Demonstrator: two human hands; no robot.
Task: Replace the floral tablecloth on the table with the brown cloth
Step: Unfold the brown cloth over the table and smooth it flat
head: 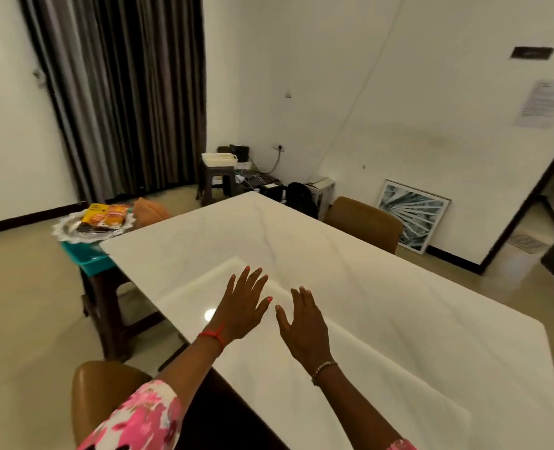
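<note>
Above the marble table [399, 303], left hand [243, 303] and right hand [305, 324] spread their grips; packet [106, 216] print looks unreadable.

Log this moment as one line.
table: white top uncovered | left hand: open over table | right hand: open over table | tray: beside table, holds snack packets

Home dining room: table [301, 241], chairs [363, 222], curtain [123, 92]

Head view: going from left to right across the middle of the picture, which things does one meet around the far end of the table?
silver tray → white basket → black bag → far chair → framed picture
</note>
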